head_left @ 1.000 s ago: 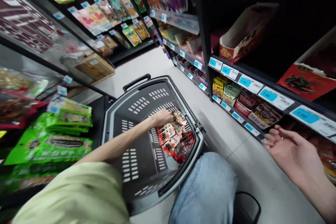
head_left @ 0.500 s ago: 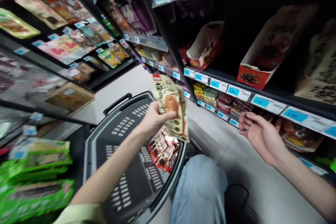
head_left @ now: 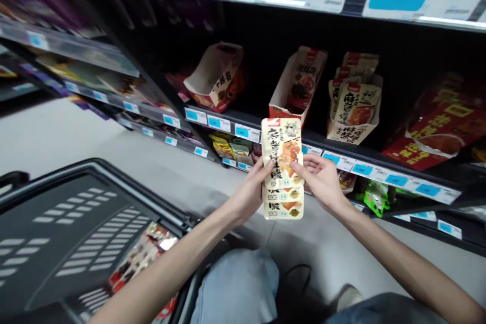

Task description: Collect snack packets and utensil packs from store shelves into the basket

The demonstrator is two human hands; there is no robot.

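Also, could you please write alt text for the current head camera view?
A person's left hand and right hand hold several overlapping cream packets before a shop shelf. Similar packets stand in a box there; at lower left, a dark basket holds red-and-white packets.

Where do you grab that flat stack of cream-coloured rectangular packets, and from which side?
Best grip, I think: both long side edges of the stack of packets, coming from left and right, thumbs on the front, as the bare left hand and bare right hand do. The flat packets overlap in steps, lower ends showing, so pinching just one bottom end might let others slide.
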